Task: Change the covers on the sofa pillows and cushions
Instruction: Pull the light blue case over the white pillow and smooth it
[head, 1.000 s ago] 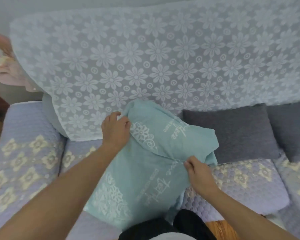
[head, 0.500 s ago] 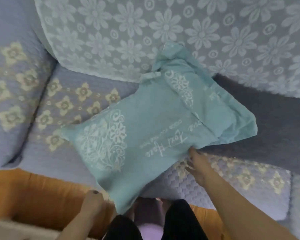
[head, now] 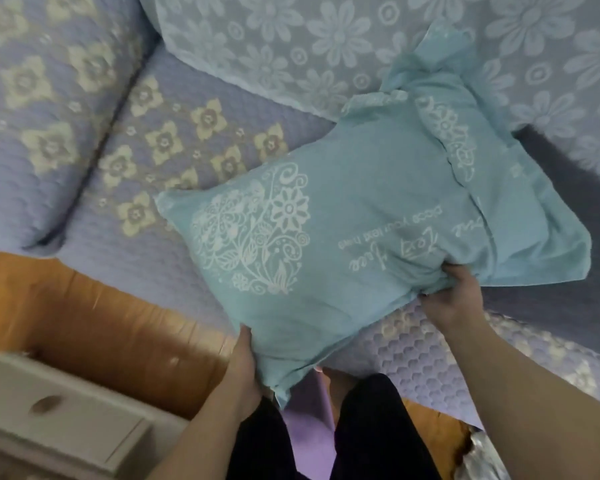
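A teal pillow [head: 343, 244] with a white floral print and white lettering lies across the front of the sofa seat [head: 174, 157], its loose cover flap bunched at the far right end. My left hand [head: 245, 372] holds the pillow's near bottom corner from below. My right hand [head: 452, 296] grips a fold of teal cover at the pillow's near right edge, fabric bunched in its fingers. A dark grey cushion [head: 561, 188] lies behind the pillow's right end, mostly hidden.
A pale lace throw with daisies [head: 326, 46] hangs over the sofa back. The lilac quilted armrest [head: 42, 91] is at the left. A white drawer unit [head: 59, 414] stands on the wooden floor [head: 111, 323] at lower left. My dark-trousered legs are below the pillow.
My view has tipped down. The pillow went from upright against the sofa back to lying across the seat. My left hand dropped from its top to its bottom corner; my right hand now bunches the cover.
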`<action>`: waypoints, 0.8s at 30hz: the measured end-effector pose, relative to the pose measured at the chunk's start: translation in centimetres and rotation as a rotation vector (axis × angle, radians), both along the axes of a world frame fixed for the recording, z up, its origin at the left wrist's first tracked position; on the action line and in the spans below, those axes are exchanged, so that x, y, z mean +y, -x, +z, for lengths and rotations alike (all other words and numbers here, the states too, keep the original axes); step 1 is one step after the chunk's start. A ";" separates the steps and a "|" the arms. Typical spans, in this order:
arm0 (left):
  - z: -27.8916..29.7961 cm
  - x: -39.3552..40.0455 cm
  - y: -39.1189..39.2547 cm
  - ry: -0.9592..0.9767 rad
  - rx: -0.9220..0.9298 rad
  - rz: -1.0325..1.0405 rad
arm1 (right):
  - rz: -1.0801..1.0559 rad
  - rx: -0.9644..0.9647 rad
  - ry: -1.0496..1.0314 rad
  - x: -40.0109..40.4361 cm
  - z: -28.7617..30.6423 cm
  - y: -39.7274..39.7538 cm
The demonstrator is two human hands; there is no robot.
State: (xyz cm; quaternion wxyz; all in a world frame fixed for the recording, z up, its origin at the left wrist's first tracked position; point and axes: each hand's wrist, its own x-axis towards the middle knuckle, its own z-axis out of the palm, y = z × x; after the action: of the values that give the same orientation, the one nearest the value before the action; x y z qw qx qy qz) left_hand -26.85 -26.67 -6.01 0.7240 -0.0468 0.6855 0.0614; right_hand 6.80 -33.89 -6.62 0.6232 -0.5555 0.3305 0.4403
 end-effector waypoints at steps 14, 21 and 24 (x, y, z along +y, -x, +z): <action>24.7 24.7 4.8 -0.713 -0.191 0.428 | 0.179 -0.600 0.005 10.5 27.9 6.1; 29.2 29.4 5.6 -0.702 -0.143 0.613 | -0.114 -0.460 0.102 9.9 32.4 7.7; 31.0 29.5 4.8 -0.756 -0.198 0.575 | -0.129 -0.315 0.178 8.4 32.0 8.1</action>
State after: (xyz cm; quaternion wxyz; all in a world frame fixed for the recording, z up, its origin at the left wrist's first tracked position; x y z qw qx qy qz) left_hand -31.69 2.88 25.01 0.7055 0.0265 0.5023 0.4992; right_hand -1.34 -25.46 25.37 0.6424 -0.6482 0.3016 0.2761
